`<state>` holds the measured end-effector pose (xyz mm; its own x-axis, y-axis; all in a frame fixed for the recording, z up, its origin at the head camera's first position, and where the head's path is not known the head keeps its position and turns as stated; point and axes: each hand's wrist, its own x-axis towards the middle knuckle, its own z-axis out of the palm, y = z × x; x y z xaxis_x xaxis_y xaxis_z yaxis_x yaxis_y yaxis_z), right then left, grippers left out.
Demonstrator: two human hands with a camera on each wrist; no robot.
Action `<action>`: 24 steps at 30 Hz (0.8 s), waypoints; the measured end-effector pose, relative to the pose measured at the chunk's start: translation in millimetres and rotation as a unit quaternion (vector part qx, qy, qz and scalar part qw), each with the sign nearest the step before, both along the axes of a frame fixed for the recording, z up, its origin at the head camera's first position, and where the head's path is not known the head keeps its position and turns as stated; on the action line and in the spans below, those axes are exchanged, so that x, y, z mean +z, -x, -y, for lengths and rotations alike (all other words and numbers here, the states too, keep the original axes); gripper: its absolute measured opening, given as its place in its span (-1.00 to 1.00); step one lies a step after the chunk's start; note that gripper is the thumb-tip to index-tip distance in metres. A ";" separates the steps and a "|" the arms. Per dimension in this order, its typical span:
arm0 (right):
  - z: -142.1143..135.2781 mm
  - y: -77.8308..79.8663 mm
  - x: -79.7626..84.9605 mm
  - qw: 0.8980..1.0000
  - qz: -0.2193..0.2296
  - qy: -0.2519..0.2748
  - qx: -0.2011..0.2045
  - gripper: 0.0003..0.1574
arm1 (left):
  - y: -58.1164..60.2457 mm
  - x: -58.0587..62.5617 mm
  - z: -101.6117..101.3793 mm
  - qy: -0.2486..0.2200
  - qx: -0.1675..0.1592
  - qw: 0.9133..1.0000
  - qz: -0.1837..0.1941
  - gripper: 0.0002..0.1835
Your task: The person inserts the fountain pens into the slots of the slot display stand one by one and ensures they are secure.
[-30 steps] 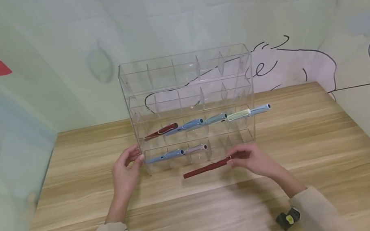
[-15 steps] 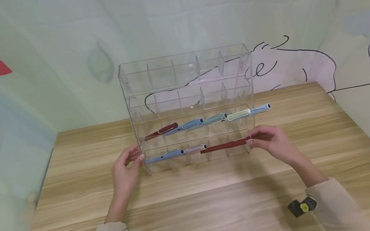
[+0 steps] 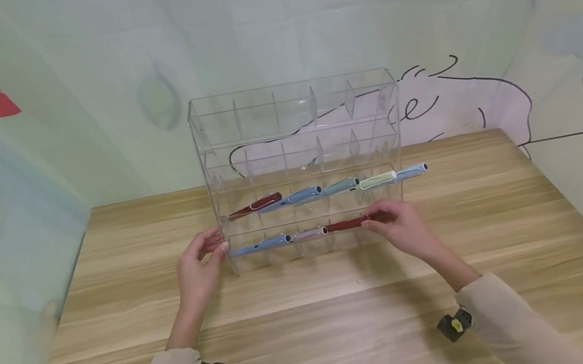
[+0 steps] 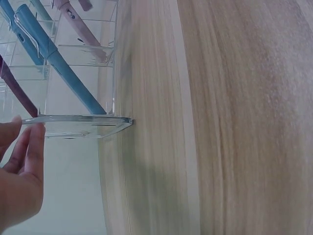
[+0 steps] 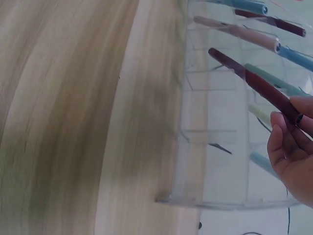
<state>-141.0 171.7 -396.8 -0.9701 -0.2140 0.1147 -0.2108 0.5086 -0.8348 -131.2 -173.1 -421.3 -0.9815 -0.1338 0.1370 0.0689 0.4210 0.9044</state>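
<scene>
A clear acrylic display rack (image 3: 255,107) with several tiers stands on the table. My left hand (image 3: 199,273) grips its left side panel low down; the left wrist view has thumb and fingers (image 4: 35,149) on the panel's edge. With my right hand (image 3: 405,230) I pinch a dark red pen (image 3: 347,224) by its right end, the other end lying over the bottom tier. Left of it in that tier are a blue pen (image 3: 267,243) and a pinkish pen (image 3: 310,233). The right wrist view shows the red pen (image 5: 266,88) slanting from my fingertips into the rack.
The tier above bears another dark red pen (image 3: 255,206), a blue pen (image 3: 302,195), a teal pen (image 3: 340,187), a pale green pen (image 3: 377,180) and a light blue pen (image 3: 411,171) jutting past the rack's right side. A printed backdrop (image 3: 276,28) stands behind the wooden table (image 3: 320,346).
My right hand has lifted the dark red pen from in front of the rack up to the bottom tier's right part, then shifted left with it, beside the pinkish pen. The left hand stays put.
</scene>
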 end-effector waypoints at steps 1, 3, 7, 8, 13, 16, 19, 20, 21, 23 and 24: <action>3.1 0.7 -1.6 1.000 -0.007 -0.004 0.000 -0.87 | 0.2 0.0 -0.1 0.000 -0.001 1.000 -0.001 -0.66; 8.6 1.6 -3.6 1.000 -0.019 -0.010 0.002 -0.87 | 0.5 -0.2 -0.3 -0.001 -0.002 1.000 -0.003 -0.67; 15.4 2.7 -6.3 0.999 -0.040 -0.016 0.008 -0.88 | 0.7 -0.3 -0.4 -0.004 -0.002 1.000 -0.005 -0.67; 16.6 2.9 -6.5 0.999 -0.046 -0.018 0.009 -0.88 | 0.6 -0.2 -0.4 -0.004 -0.002 1.000 -0.004 -0.67; 18.9 3.3 -6.9 0.998 -0.060 -0.027 0.009 -0.87 | 0.0 0.9 -0.2 -0.006 -0.004 1.000 0.005 -0.66; 18.2 2.6 -7.2 0.998 -0.057 -0.033 0.014 -0.85 | -0.3 1.1 -0.3 -0.007 -0.004 1.000 0.008 -0.66; 17.1 1.8 -7.3 0.998 -0.056 -0.033 0.022 -0.82 | 0.0 0.7 -0.4 -0.007 -0.004 1.000 0.003 -0.66; 16.8 1.6 -7.3 0.998 -0.057 -0.032 0.024 -0.79 | 0.2 0.4 -0.4 -0.006 -0.004 1.000 0.000 -0.66; 16.4 1.6 -7.6 0.998 -0.055 -0.028 0.025 -0.78 | 0.3 0.1 -0.4 -0.007 -0.004 1.000 -0.001 -0.66; 15.9 1.9 -7.7 0.998 -0.051 -0.022 0.020 -0.75 | 0.7 -0.5 -0.3 -0.007 -0.004 1.000 -0.004 -0.67; 15.6 2.2 -7.7 0.999 -0.047 -0.019 0.015 -0.75 | 0.8 -0.7 -0.2 -0.007 -0.004 1.000 -0.004 -0.67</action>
<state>-143.2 156.1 -404.5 -0.9488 -0.2484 0.1952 -0.3021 0.5323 -0.7908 -132.0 -172.9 -422.0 -0.9812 -0.1288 0.1437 0.0798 0.4072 0.9099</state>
